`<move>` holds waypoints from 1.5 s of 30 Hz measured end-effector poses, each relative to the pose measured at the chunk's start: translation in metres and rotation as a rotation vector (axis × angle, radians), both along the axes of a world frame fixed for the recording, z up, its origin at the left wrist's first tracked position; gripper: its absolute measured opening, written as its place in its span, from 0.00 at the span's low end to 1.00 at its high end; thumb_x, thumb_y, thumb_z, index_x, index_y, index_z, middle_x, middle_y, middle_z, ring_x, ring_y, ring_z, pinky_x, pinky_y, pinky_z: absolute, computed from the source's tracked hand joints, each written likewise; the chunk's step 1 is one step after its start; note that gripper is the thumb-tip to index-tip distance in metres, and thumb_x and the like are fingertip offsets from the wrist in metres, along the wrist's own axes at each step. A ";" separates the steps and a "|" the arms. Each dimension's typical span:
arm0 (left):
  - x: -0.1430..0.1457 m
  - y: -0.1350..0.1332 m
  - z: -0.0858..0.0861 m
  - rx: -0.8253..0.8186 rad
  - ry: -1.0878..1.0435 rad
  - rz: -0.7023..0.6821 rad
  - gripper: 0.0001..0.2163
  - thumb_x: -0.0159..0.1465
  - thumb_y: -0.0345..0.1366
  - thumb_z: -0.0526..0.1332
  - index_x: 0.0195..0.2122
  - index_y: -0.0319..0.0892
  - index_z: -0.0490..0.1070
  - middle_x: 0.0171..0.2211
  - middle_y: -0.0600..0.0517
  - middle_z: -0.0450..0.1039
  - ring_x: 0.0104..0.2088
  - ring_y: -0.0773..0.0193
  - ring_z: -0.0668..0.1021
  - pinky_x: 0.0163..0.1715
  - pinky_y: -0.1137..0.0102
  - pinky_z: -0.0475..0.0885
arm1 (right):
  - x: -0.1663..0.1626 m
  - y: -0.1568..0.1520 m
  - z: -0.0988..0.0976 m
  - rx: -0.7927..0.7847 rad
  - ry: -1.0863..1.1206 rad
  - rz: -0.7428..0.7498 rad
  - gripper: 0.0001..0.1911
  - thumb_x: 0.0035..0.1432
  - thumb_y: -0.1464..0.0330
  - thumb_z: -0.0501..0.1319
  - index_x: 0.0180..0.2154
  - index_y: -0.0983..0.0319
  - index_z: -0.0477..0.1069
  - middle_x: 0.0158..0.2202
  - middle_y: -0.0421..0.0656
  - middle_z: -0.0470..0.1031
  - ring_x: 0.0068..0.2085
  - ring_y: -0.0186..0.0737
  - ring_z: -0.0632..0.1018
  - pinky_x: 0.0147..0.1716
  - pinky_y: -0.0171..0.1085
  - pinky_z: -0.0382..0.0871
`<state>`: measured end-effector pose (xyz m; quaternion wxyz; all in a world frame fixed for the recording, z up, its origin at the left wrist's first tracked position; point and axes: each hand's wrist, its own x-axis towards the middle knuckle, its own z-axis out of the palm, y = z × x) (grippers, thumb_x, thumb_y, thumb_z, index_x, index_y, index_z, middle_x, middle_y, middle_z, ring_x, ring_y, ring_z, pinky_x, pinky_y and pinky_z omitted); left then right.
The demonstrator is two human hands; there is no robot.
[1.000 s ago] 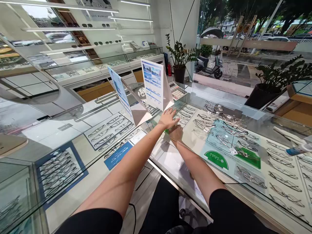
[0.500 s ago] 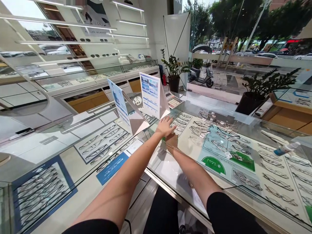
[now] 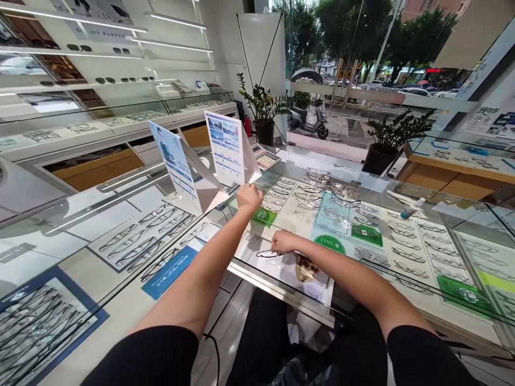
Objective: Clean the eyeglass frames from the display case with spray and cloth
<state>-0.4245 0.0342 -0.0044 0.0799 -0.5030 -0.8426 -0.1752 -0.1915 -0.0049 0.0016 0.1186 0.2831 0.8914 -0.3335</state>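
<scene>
My left hand (image 3: pixel 250 196) is closed, its fingers curled at the lower right corner of a white folded sign (image 3: pixel 225 153) with blue pictures. What lies in those fingers, if anything, is hidden. Nearer to me, my right hand (image 3: pixel 283 242) pinches the end of a pair of dark-rimmed glasses (image 3: pixel 267 253), low over the glass counter. Below the glasses a printed sheet (image 3: pixel 324 289) with a picture shows. A second folded sign (image 3: pixel 173 161) stands to the left of the first.
Trays of glasses (image 3: pixel 277 194) lie under the glass to the right, and more frames (image 3: pixel 147 236) to the left. A calculator (image 3: pixel 267 160) sits behind the signs. A spray bottle (image 3: pixel 412 208) lies at the far right. Potted plants (image 3: pixel 263 110) stand beyond.
My hands were close together by the sign; the right has drawn back toward me, now with glasses in it. My left hand's fingers went from spread to curled. The view turned right.
</scene>
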 end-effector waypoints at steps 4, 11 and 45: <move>-0.015 -0.015 0.005 -0.036 -0.016 -0.131 0.20 0.71 0.38 0.54 0.56 0.43 0.82 0.57 0.39 0.81 0.60 0.41 0.77 0.59 0.51 0.74 | 0.014 0.004 0.022 -0.110 0.064 0.030 0.05 0.60 0.68 0.71 0.33 0.63 0.86 0.28 0.39 0.83 0.32 0.35 0.78 0.33 0.32 0.66; -0.040 -0.037 -0.003 -0.032 -0.079 -0.228 0.23 0.72 0.33 0.52 0.62 0.44 0.79 0.67 0.50 0.77 0.65 0.48 0.73 0.70 0.57 0.67 | -0.001 0.055 0.079 0.116 0.393 -0.085 0.08 0.63 0.64 0.70 0.35 0.61 0.87 0.41 0.44 0.87 0.45 0.43 0.82 0.45 0.35 0.69; -0.036 -0.034 -0.008 0.035 -0.099 -0.104 0.18 0.72 0.37 0.56 0.59 0.42 0.78 0.63 0.42 0.76 0.63 0.40 0.73 0.64 0.48 0.71 | -0.044 -0.046 -0.038 0.301 0.462 0.122 0.11 0.71 0.66 0.65 0.51 0.62 0.79 0.53 0.49 0.81 0.56 0.48 0.78 0.58 0.44 0.72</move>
